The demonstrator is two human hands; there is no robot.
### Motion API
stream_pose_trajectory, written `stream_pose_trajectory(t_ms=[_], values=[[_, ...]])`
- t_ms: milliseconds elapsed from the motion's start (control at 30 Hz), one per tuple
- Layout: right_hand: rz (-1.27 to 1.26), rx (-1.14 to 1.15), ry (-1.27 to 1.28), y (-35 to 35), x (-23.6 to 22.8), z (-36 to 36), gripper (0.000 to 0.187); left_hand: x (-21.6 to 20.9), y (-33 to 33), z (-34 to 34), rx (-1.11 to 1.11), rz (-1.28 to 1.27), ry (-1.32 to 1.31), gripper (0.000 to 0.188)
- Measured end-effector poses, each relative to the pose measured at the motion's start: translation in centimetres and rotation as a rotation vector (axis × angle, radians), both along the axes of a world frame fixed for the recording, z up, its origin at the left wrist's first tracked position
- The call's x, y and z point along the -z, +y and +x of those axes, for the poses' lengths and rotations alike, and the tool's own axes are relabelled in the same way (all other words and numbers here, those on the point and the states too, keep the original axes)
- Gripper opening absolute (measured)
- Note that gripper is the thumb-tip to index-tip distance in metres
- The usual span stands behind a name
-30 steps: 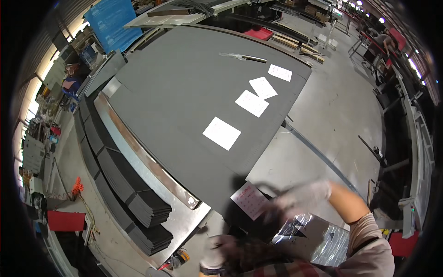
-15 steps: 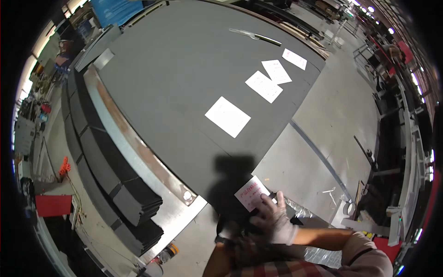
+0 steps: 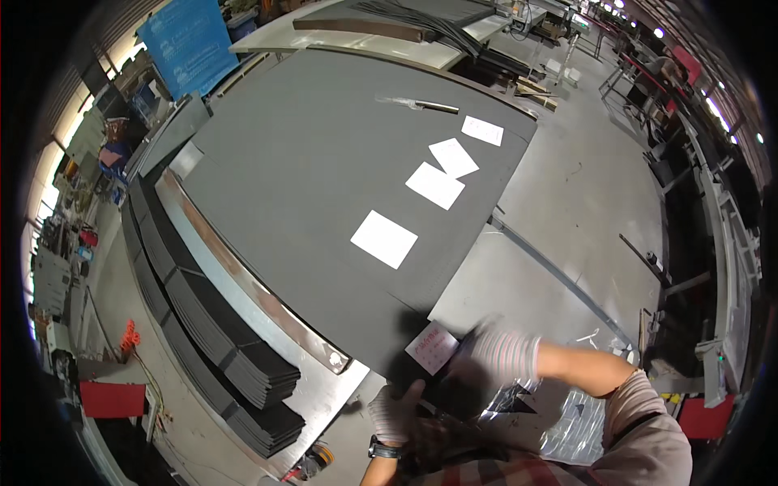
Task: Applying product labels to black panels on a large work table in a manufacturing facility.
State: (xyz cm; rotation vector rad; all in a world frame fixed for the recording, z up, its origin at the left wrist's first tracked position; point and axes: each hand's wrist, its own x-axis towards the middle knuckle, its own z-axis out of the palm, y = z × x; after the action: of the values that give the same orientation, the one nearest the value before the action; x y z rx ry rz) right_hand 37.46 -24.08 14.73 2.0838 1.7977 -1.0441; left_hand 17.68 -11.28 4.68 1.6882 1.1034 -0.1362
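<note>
A small pale card [image 3: 432, 347] with red print lies at the near corner of the dark grey sheet [image 3: 284, 162] covering the table. Just right of the card is my right hand [image 3: 504, 354], in a striped pale glove and smeared by motion; its fingers cannot be made out. My left hand [image 3: 395, 411], gloved with a black watch [image 3: 384, 448] at the wrist, is just below the card, close to my body. Its thumb points up, while dark shadow hides the other fingers. Farther up the sheet lie several white papers, the nearest one [image 3: 384, 240] by itself.
Stacked dark grey strips [image 3: 243, 368] run along the table's left side beside a metal rail [image 3: 243, 275]. A thin dark-handled tool [image 3: 438, 106] lies near the sheet's far edge. Clear plastic wrapping [image 3: 575, 425] is at the lower right. A blue sheet [image 3: 185, 49] hangs far left.
My right hand has left the card and moved slightly right and up, blurring. My left hand shows more clearly below it. The whole view has shifted, showing more of the room beyond the table.
</note>
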Motion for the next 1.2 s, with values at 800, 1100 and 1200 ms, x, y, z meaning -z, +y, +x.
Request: stream_pose_trajectory(t_ms=[800, 1100, 1200], values=[[-0.111, 0.368, -0.004, -2.3, 0.9, 1.5, 0.07, -2.4, -4.0, -1.5, 0.132, -0.052, -0.196, 0.074], [0.243, 0.208, 0.91, -2.2, -0.8, 5.9, 0.025, -5.9, 2.7, -5.5, 0.08, -0.767, -0.472, 0.012], [-0.093, 0.455, 0.419, -1.5, 6.2, 10.2, 0.033, 4.3, 1.9, -4.8, 0.284, -0.15, -0.265, 0.017]])
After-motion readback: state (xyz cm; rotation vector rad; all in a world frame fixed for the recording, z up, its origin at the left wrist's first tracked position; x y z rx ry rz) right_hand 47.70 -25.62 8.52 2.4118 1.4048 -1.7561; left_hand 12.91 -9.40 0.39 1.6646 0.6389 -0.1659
